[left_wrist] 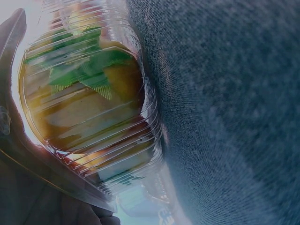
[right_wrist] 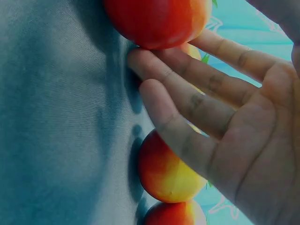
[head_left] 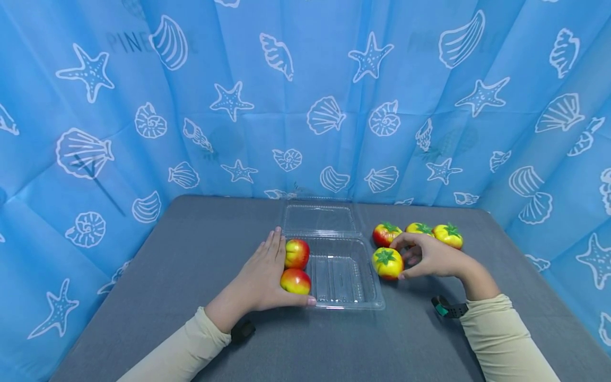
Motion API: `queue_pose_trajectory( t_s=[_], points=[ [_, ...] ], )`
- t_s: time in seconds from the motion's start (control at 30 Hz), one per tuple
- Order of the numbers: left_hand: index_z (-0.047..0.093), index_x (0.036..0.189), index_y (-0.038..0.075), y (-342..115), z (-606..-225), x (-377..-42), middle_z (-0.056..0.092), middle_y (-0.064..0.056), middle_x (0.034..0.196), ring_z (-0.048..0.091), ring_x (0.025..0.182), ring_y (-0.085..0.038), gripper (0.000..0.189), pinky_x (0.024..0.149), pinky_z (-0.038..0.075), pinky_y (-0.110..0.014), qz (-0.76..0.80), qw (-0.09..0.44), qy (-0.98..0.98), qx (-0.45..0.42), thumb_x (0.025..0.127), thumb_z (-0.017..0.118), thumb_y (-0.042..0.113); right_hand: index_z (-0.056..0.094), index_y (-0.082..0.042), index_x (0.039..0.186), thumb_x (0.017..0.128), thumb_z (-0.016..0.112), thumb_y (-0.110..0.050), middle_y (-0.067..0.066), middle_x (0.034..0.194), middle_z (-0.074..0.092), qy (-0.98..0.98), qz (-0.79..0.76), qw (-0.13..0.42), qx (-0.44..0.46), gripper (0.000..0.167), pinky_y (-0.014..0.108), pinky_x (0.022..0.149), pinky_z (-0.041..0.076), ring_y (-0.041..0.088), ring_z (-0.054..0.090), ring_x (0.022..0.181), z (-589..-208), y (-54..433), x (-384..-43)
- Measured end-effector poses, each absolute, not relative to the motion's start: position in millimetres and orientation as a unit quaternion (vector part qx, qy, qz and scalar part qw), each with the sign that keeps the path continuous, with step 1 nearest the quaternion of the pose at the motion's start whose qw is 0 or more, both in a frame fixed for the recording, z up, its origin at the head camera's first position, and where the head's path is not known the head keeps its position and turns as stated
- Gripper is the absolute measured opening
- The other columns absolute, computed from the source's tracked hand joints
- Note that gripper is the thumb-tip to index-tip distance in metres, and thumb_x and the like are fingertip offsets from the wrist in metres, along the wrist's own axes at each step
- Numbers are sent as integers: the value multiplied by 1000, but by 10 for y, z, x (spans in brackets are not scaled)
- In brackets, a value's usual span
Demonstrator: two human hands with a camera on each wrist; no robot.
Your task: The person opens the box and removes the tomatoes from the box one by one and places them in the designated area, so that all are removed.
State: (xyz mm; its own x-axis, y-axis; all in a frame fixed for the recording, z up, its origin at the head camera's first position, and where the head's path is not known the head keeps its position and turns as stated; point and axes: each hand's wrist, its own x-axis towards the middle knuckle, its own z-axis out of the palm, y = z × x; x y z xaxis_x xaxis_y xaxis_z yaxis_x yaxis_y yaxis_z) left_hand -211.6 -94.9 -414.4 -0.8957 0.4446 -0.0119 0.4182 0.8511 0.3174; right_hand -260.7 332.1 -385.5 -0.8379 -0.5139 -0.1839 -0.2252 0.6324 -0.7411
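My left hand lies along the left side of a clear plastic clamshell box, fingers straight, thumb stretched over its front rim. Inside, against the left wall, sit two red-and-yellow tomatoes; through the ribbed plastic in the left wrist view, one tomato shows a green leafy top. Just right of the box, my right hand holds another tomato between thumb and fingers, green top up. The right wrist view shows that tomato at my fingertips; the thumb's contact is hidden there.
Behind my right hand stand three more tomatoes in a row. The box's clear lid lies folded back toward the blue shell-print curtain. A grey cloth covers the table.
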Motion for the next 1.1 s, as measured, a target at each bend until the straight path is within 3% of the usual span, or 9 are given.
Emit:
queue_pose_trajectory(
  t_s=[0.37,0.8,1.1],
  points=[
    [17,170,4,-946,-4144,-2113,-1,-14,180,5,168,-36,142,133,22,-54,157,44,961,223,72,57,98,60,-4,129,85,89,-23,15,127,65,887,-362,200,-203,56,24,88,61,27,68,111,-3831,3367,-2612],
    [17,170,4,-940,-4143,-2120,-3,-13,180,6,168,-36,142,133,23,-54,158,44,962,220,72,57,98,58,-1,134,88,87,-18,22,137,62,863,-402,233,-196,58,26,91,61,30,68,117,-3849,3471,-2633],
    [17,170,4,-938,-4148,-2110,-4,-13,180,5,168,-36,142,133,23,-54,163,44,961,221,72,58,98,58,-1,137,88,88,-20,22,139,63,867,-404,222,-190,61,37,96,63,30,70,118,-3894,3433,-2645]
  ],
)
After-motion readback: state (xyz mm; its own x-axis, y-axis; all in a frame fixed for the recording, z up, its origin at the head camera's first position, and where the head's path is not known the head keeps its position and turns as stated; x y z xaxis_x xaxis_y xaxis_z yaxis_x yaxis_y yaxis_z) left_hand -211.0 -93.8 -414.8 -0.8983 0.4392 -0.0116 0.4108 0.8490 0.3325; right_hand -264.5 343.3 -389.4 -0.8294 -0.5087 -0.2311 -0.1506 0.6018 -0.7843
